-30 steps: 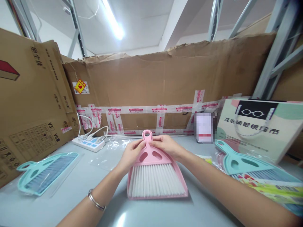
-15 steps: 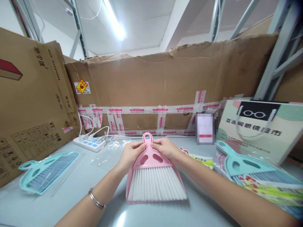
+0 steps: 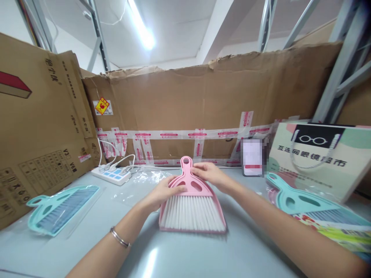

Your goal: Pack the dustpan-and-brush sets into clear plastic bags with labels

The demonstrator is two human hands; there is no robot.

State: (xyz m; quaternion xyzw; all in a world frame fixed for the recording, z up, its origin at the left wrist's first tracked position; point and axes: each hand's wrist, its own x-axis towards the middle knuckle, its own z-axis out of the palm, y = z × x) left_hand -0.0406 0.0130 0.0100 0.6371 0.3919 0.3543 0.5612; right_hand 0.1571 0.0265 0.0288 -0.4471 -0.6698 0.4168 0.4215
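A pink hand brush (image 3: 193,212) with white bristles lies nested in a pink dustpan (image 3: 222,210), in the middle of the table and handle pointing away from me. My left hand (image 3: 165,191) grips the left edge of the pair, its thumb lying over the brush's body and its other fingers mostly hidden. At the neck of the handle, on the right side, my right hand (image 3: 210,173) holds the set with bent fingers; the thumb is hidden. A bit of teal shows behind the handle.
At left lies a bagged teal brush-and-dustpan set (image 3: 62,212); more teal sets (image 3: 307,200) with a printed card sit at right. Behind are a power strip (image 3: 111,174), clear plastic film (image 3: 142,183), a phone-like object (image 3: 252,158), a paper bag (image 3: 315,158) and a large carton (image 3: 174,96).
The brush and dustpan have moved slightly away from me. My left hand has slid from the handle down to the brush's body. The card beside my right forearm no longer shows.
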